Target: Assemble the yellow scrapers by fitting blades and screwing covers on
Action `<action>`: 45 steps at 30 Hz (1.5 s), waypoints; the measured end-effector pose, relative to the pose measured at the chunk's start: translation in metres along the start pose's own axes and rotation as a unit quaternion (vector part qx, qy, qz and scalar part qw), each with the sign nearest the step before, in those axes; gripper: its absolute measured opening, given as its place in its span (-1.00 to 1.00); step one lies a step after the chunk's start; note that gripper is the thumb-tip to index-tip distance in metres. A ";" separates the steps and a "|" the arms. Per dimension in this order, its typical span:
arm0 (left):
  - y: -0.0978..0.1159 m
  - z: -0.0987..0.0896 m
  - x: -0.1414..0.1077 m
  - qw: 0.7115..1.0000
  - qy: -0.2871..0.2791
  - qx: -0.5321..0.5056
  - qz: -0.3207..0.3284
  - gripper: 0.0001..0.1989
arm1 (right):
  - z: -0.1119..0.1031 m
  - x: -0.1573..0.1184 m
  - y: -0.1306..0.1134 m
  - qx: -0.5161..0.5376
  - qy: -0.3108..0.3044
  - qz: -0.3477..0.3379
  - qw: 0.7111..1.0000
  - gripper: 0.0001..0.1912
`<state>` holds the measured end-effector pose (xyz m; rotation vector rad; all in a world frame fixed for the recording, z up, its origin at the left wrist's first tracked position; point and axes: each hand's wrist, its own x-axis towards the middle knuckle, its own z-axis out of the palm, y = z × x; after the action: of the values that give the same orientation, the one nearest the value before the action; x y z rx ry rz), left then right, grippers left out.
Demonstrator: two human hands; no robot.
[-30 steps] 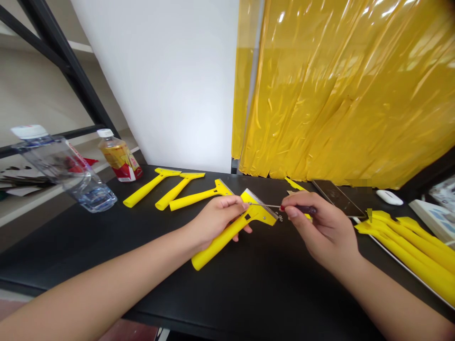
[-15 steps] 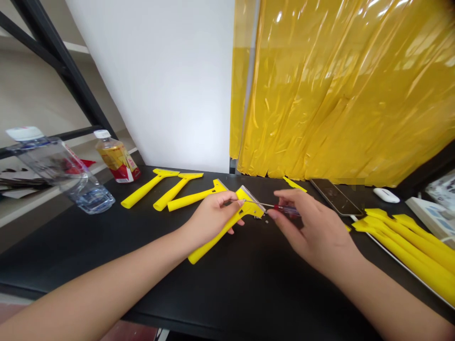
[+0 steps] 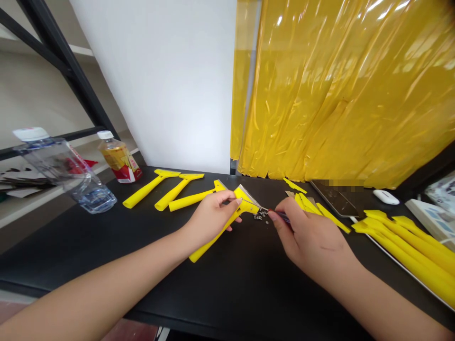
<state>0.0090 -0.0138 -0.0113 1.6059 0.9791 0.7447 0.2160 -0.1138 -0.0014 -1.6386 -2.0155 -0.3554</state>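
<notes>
While the left hand (image 3: 213,213) grips a yellow scraper (image 3: 248,207) mid-frame, the right hand (image 3: 314,232) grasps a screwdriver (image 3: 283,216), apparently screw-turning, calling for steady twists.

On the black tabletop (image 3: 270,284), a clear bottle (image 3: 94,201) and a red-labelled bottle (image 3: 122,163) stand near ten o'clock, three yellow scrapers (image 3: 173,194) lie toward eleven, and small metal parts (image 3: 261,216), yellow strips (image 3: 308,202), a dark phone (image 3: 331,195) and a white case (image 3: 386,197) toward two.

Black tabletop (image 3: 227,293), white panel (image 3: 170,85), yellow sheeting (image 3: 320,94)
</notes>
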 end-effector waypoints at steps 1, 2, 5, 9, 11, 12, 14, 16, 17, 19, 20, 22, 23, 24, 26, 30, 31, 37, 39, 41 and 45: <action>0.000 0.000 0.000 1.000 0.001 0.001 0.003 -0.74 | 0.001 0.000 0.000 -0.002 -0.003 0.000 1.000 -0.83; -0.001 -0.001 0.001 1.000 0.003 0.002 0.005 -0.73 | 0.001 0.000 0.000 0.003 -0.004 0.000 1.000 -0.84; -0.001 -0.002 0.002 1.000 0.016 0.009 0.005 -0.73 | 0.003 0.000 -0.001 0.012 -0.015 -0.002 1.000 -0.84; -0.002 -0.003 0.003 1.000 0.018 0.021 0.012 -0.73 | 0.003 -0.001 -0.002 0.042 -0.020 0.015 0.999 -0.84; -0.004 -0.003 0.002 0.999 0.018 0.024 0.014 -0.72 | 0.003 -0.001 -0.002 0.052 -0.034 0.022 0.998 -0.85; -0.004 -0.003 0.002 0.999 0.017 0.025 0.017 -0.72 | 0.003 -0.001 -0.002 0.047 -0.039 0.024 0.998 -0.83; -0.005 -0.004 0.001 0.999 0.016 0.026 0.020 -0.72 | 0.003 0.000 -0.001 0.047 -0.037 0.032 0.998 -0.83; -0.006 -0.004 0.001 0.999 0.016 0.030 0.021 -0.72 | 0.002 0.000 -0.001 0.064 -0.037 0.037 0.997 -0.84; -0.006 -0.004 0.001 0.999 0.016 0.034 0.020 -0.72 | 0.002 0.000 -0.001 0.070 -0.041 0.038 0.996 -0.83; -0.005 -0.004 0.001 0.999 0.015 0.039 0.024 -0.72 | 0.002 0.000 -0.001 0.078 -0.046 0.041 0.995 -0.79; -0.005 -0.004 0.002 0.999 0.015 0.039 0.027 -0.72 | 0.002 0.000 0.000 0.088 -0.045 0.045 0.994 -0.79; -0.005 -0.004 0.002 0.999 0.017 0.038 0.026 -0.72 | 0.002 0.001 0.001 0.116 -0.049 0.053 0.991 -0.82; -0.006 -0.004 0.002 0.999 0.018 0.040 0.024 -0.72 | 0.002 0.001 0.002 0.125 -0.055 0.058 0.989 -0.82; -0.006 -0.004 0.002 0.999 0.017 0.042 0.024 -0.72 | 0.002 0.001 0.002 0.129 -0.061 0.063 0.988 -0.81; -0.006 -0.004 0.001 0.999 0.017 0.043 0.028 -0.72 | 0.003 0.001 0.004 0.136 -0.056 0.072 0.987 -0.80; -0.005 -0.004 0.001 0.999 0.020 0.041 0.027 -0.72 | 0.006 0.001 0.005 0.141 -0.054 0.069 0.986 -0.78; -0.005 -0.004 0.000 0.999 0.019 0.040 0.027 -0.72 | 0.007 0.001 0.005 0.129 -0.054 0.070 0.988 -0.76; -0.005 -0.003 0.001 0.998 0.022 0.050 0.025 -0.72 | 0.008 0.001 0.002 0.128 -0.042 0.053 0.989 -0.79; -0.005 -0.003 0.001 0.998 0.019 0.052 0.028 -0.73 | 0.009 0.001 0.003 0.109 -0.039 0.056 0.992 -0.76; -0.005 -0.003 0.001 0.998 0.019 0.050 0.033 -0.73 | 0.011 0.002 0.004 0.109 -0.033 0.056 0.992 -0.80; -0.005 -0.003 0.001 0.998 0.023 0.043 0.029 -0.73 | 0.014 0.001 0.004 0.087 -0.053 0.049 0.994 -0.75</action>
<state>0.0059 -0.0112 -0.0151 1.7032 1.0136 0.7912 0.2168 -0.1044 -0.0128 -1.6702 -1.9719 -0.0556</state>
